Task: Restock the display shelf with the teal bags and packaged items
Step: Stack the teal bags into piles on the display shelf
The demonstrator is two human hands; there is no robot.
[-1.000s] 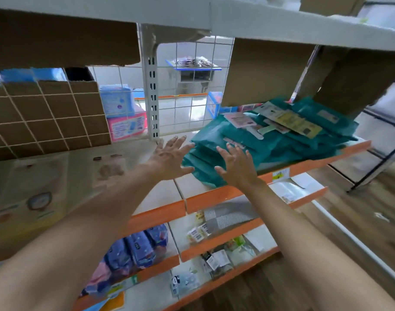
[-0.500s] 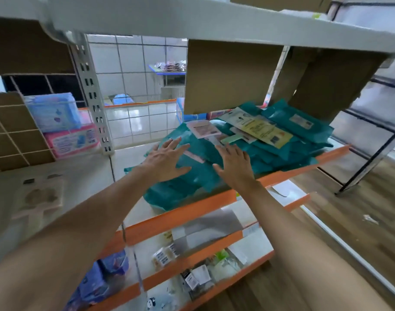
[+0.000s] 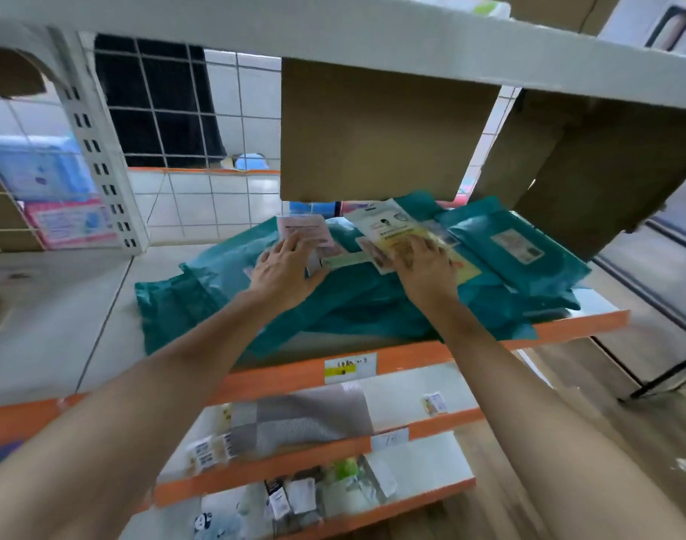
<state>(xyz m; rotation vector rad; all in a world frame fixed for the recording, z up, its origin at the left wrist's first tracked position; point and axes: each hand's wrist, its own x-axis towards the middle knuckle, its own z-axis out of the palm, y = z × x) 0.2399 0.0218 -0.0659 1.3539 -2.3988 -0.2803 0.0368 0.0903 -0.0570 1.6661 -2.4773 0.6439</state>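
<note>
A loose pile of teal bags (image 3: 224, 274) covers the white shelf with the orange front edge (image 3: 411, 356). On top of the pile lie flat packaged items: a pink packet (image 3: 304, 228) and a yellow-and-white packet (image 3: 388, 231). My left hand (image 3: 285, 268) reaches over the bags, and its fingertips touch the lower edge of the pink packet. My right hand (image 3: 425, 267) rests with its fingers on the yellow packet. Another teal bag with a white label (image 3: 528, 255) lies at the right end.
A cardboard box (image 3: 384, 130) hangs low over the back of the pile, another (image 3: 591, 173) to its right. A white slotted upright (image 3: 99, 150) stands left, with pink and blue packs (image 3: 68, 224) behind a wire grid. Lower orange-edged shelves (image 3: 392, 434) hold small items.
Both hands have moved from the front of the teal pile up and back onto the packets on top. The view has shifted right and closer to the shelf.
</note>
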